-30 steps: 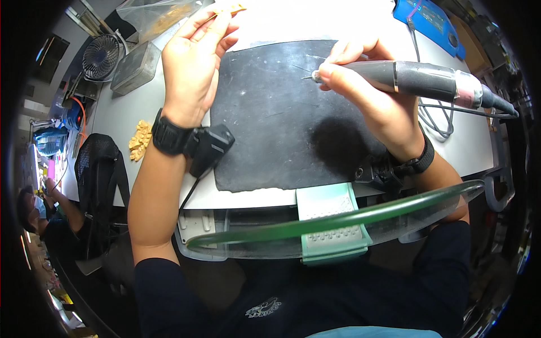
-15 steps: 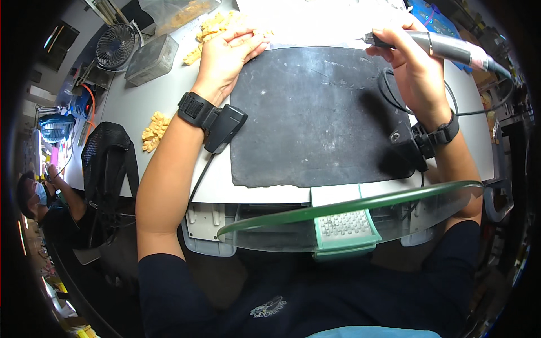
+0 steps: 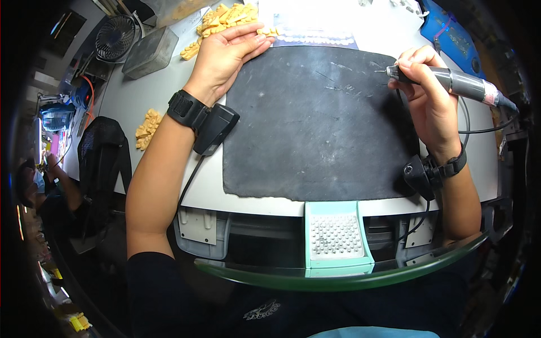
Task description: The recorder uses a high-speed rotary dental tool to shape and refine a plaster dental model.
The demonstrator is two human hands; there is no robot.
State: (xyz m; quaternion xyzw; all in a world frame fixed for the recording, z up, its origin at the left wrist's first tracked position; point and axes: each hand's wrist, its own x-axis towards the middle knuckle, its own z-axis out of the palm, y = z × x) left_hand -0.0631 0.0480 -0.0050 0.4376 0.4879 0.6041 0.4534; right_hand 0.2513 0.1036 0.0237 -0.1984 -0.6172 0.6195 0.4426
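At the mat's far left corner, my left hand (image 3: 222, 62) pinches a small yellow dental model piece (image 3: 267, 32) between thumb and fingertips. My right hand (image 3: 431, 101) is closed around a grey rotary handpiece (image 3: 473, 85), held like a pen over the mat's far right corner. The handpiece's thin bur points left, well apart from the model piece. Between the hands lies a worn black mat (image 3: 315, 129). A heap of yellow dental model pieces (image 3: 231, 18) sits just beyond my left hand. A smaller cluster of yellow pieces (image 3: 147, 129) rests left of my forearm.
A printed sheet (image 3: 318, 36) lies beyond the mat. A metal box (image 3: 151, 53) and a small fan (image 3: 115, 39) stand far left. A mint-green studded rest (image 3: 337, 236) juts from the table's near edge, above a transparent green-rimmed panel (image 3: 349, 281). A co-worker (image 3: 62, 186) is at left.
My right hand has brought the handpiece nearer and slightly right. The left hand keeps its pinch on the model piece. My view has shifted, so the transparent panel appears lower.
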